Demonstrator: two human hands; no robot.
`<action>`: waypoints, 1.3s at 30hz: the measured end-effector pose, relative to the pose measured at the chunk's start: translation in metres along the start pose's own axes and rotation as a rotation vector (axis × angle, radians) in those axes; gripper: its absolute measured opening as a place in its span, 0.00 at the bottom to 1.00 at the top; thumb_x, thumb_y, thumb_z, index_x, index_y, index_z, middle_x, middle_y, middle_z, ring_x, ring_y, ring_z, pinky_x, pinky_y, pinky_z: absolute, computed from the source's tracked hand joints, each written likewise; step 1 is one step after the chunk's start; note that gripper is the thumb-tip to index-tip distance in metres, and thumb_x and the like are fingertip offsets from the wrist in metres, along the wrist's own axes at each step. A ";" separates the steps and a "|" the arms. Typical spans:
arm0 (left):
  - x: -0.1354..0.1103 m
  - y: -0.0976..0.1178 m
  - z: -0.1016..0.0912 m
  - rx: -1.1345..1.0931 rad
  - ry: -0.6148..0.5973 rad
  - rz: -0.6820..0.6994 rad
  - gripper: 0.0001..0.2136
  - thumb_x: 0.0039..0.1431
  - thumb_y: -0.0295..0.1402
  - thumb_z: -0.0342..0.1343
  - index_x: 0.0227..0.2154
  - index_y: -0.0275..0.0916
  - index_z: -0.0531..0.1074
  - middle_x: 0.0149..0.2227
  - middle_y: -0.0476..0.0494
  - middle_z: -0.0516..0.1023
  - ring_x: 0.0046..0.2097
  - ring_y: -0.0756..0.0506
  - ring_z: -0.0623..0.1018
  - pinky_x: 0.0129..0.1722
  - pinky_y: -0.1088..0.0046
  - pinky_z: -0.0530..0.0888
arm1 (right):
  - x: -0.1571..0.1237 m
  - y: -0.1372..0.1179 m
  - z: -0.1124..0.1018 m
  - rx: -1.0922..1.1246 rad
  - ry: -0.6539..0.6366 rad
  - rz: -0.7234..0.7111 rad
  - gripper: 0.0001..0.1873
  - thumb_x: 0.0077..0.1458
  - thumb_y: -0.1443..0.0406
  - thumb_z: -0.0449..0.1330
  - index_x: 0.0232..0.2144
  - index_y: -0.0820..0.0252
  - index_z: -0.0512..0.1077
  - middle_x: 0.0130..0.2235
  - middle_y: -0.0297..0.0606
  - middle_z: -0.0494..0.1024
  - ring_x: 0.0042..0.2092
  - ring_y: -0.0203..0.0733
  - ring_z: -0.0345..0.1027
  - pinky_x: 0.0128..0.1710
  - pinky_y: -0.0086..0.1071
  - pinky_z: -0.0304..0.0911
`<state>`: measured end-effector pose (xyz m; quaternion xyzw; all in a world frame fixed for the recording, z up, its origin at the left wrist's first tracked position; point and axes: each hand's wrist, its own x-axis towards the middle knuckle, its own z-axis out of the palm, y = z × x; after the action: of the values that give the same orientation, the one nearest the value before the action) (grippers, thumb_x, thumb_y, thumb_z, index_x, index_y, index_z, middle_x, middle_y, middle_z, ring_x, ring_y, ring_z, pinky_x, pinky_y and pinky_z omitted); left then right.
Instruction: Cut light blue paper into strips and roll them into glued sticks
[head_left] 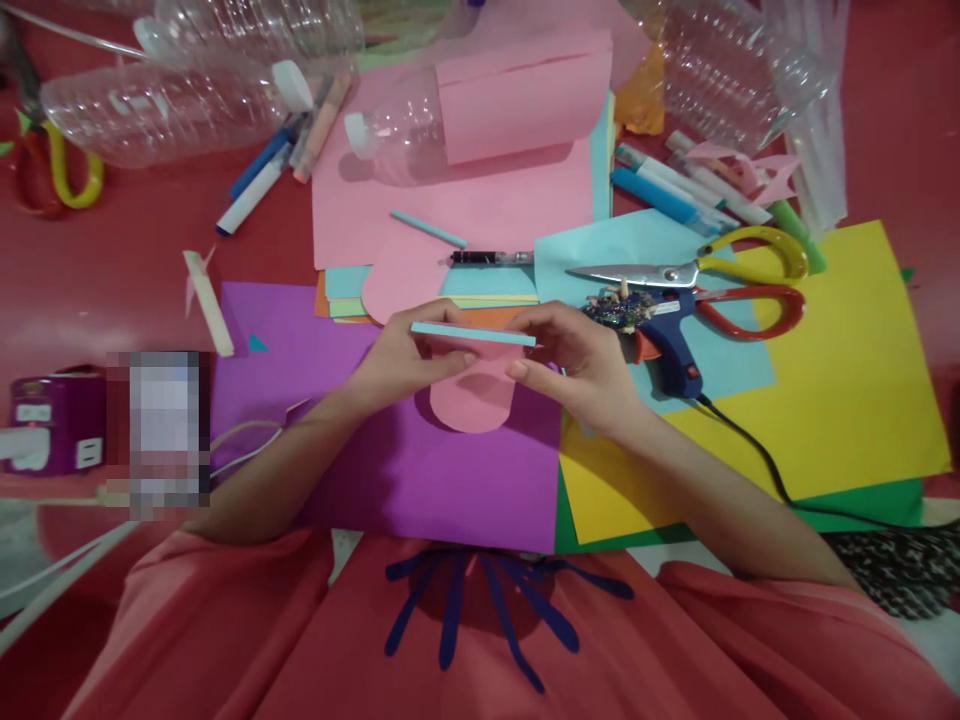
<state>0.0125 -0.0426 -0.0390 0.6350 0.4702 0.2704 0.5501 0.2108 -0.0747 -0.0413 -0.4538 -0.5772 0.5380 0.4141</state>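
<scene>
A narrow light-blue paper strip (472, 334) spans the gap between my two hands. My left hand (401, 355) has its fingers curled behind the strip's left end, thumb pointing inward. At the other end, my right hand (581, 360) pinches in the same way. Just below the strip is a pink paper cutout (472, 400) with a rounded lower edge, over the purple sheet (450, 490); whether the fingers also grip it is unclear. Another rounded pink cutout (401, 285) lies beyond my left hand, near a black pen (491, 258).
Scissors (675, 275) and a blue glue gun (675, 345) with a cord lie to the right. A bottle wrapped in pink paper (525, 105) rests at the back, with markers (259, 185) and clear bottles (165, 105) on the left. A yellow sheet (847, 400) extends rightward.
</scene>
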 end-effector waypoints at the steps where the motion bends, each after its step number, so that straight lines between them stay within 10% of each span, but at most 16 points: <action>1: 0.000 -0.001 0.002 0.006 0.028 0.035 0.10 0.46 0.35 0.60 0.24 0.41 0.63 0.23 0.55 0.62 0.25 0.53 0.64 0.24 0.77 0.63 | -0.001 0.003 0.002 0.009 0.019 -0.009 0.22 0.50 0.46 0.66 0.35 0.55 0.72 0.34 0.34 0.75 0.33 0.35 0.68 0.30 0.29 0.65; 21: -0.004 -0.011 0.010 0.038 0.045 0.160 0.11 0.49 0.38 0.63 0.27 0.40 0.66 0.27 0.54 0.68 0.29 0.52 0.69 0.28 0.77 0.68 | -0.005 0.022 0.015 0.073 0.223 -0.081 0.14 0.53 0.52 0.66 0.29 0.55 0.75 0.30 0.31 0.78 0.32 0.34 0.71 0.33 0.31 0.67; 39: -0.008 -0.012 0.014 0.069 0.105 0.219 0.02 0.54 0.31 0.59 0.30 0.39 0.73 0.31 0.49 0.78 0.32 0.51 0.76 0.33 0.76 0.73 | -0.004 0.020 0.013 0.062 0.127 0.009 0.16 0.51 0.50 0.67 0.30 0.56 0.76 0.32 0.35 0.81 0.35 0.38 0.74 0.38 0.35 0.70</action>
<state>0.0173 -0.0566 -0.0525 0.6860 0.4351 0.3455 0.4699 0.2009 -0.0816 -0.0626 -0.4764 -0.5309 0.5277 0.4612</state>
